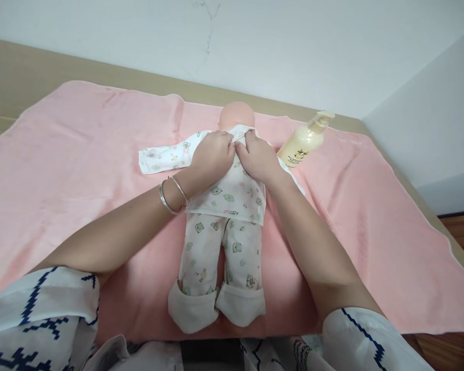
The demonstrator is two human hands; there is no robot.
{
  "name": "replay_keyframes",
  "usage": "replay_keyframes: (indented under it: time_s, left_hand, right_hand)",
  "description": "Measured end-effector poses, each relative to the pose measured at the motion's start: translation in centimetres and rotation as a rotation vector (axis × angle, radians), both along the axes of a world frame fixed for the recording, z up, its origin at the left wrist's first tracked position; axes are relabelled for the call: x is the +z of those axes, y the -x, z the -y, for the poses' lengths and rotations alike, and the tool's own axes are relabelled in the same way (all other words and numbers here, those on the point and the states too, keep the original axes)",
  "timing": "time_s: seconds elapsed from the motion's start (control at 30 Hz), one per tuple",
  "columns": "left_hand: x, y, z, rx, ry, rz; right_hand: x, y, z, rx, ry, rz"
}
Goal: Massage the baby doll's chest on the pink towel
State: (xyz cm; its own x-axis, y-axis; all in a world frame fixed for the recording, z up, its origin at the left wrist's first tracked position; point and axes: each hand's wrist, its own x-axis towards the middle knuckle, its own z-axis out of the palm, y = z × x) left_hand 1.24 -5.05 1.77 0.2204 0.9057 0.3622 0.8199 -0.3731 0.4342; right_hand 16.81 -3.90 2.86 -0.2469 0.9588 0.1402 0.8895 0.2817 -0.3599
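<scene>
A baby doll [236, 114] lies on a pink blanket with its head away from me. It wears a white printed top [232, 196] and matching trousers [237, 247] with cuffs folded at the feet. Up at the doll's neckline, my left hand [214, 152] pinches the top's cloth, a silver bangle round its wrist. Close beside it, my right hand [260, 158] grips the same collar area with thumb and fingers. The top's left-hand sleeve stretches out flat, while the other sleeve is mostly hidden behind my right arm.
A pump bottle of pale yellow liquid [302, 141] leans on its side by the doll's right-hand sleeve. The pink blanket [85, 149] covers a wooden table [23, 67]. Behind it rises a white wall [274, 46] with a crack.
</scene>
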Motion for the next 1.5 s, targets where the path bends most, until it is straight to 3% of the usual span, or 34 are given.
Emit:
replay_keyframes:
  time_s: [0.4, 0.53, 0.7, 0.87, 1.13, 1.5]
  left_hand:
    - [-1.3, 0.5, -2.3, -0.014, 0.077, 0.126]
    - [-1.2, 0.3, -1.8, -0.011, 0.053, 0.127]
    - [-1.4, 0.2, -1.7, 0.014, 0.037, 0.085]
    - [-1.1, 0.2, -1.4, 0.015, 0.036, 0.054]
    - [-0.5, -0.1, -0.1, 0.053, 0.005, -0.03]
    - [-1.4, 1.1, -2.8, 0.006, 0.125, 0.055]
  right_hand:
    - [1.2, 2.2, 3.2, 0.072, -0.121, 0.05]
    - [1.3, 1.6, 2.3, 0.067, -0.072, 0.017]
    - [0.7, 0.8, 0.7, -0.046, -0.024, 0.021]
    - [0.0, 0.7, 0.4, -0.038, -0.048, 0.016]
    - [0.8, -0.4, 0.3, -0.046, 0.007, -0.024]
    - [1.0, 0.2, 0.8, -0.042, -0.03, 0.075]
